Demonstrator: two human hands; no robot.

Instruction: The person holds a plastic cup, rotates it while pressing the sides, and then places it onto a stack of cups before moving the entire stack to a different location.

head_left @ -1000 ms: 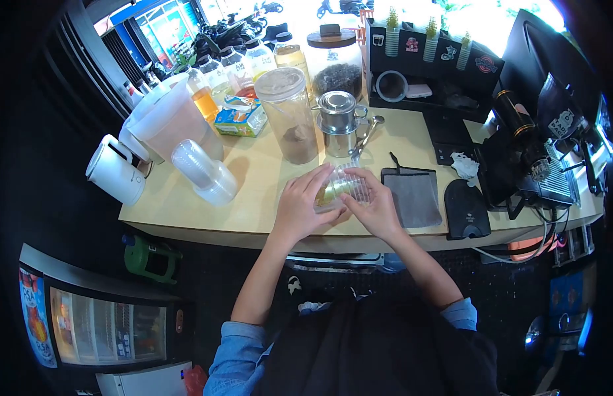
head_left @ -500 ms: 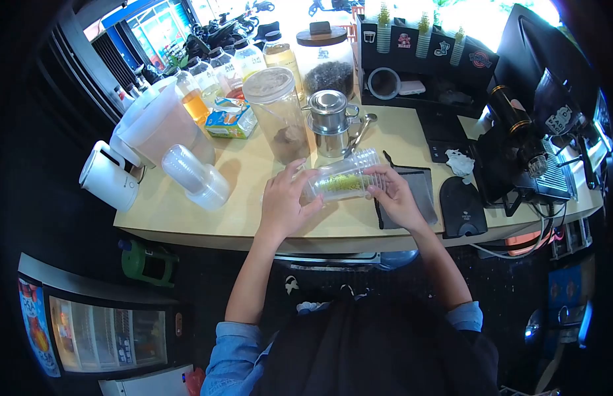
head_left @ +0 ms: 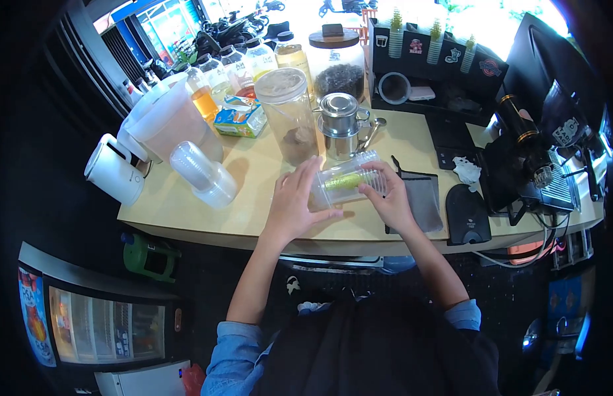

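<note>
A stack of clear plastic cups [head_left: 346, 180] with yellow-green print lies on its side just over the table, rims toward the right. My right hand [head_left: 391, 201] grips the stack near its rims, thumb on the near side. At the other end is my left hand [head_left: 294, 203], fingers stretched and thumb spread apart beside the cup bottoms; whether its palm touches them is hidden. Behind the cups stand a tall clear canister [head_left: 290, 122] with brown contents and a metal drip filter [head_left: 339, 125]. A dark grey cloth pouch [head_left: 422, 201] lies by my right hand.
Clear cups and domed lids [head_left: 204, 175] stand at left near a white kettle [head_left: 115, 170] and a plastic pitcher [head_left: 171, 122]. Several bottles [head_left: 237, 69] line the back. A black tamping mat [head_left: 468, 214] and an espresso machine [head_left: 550, 165] occupy the right.
The view has shifted slightly. My left thumb and fingers have spread wider at the cup bottoms. My right thumb has moved farther along the stack.
</note>
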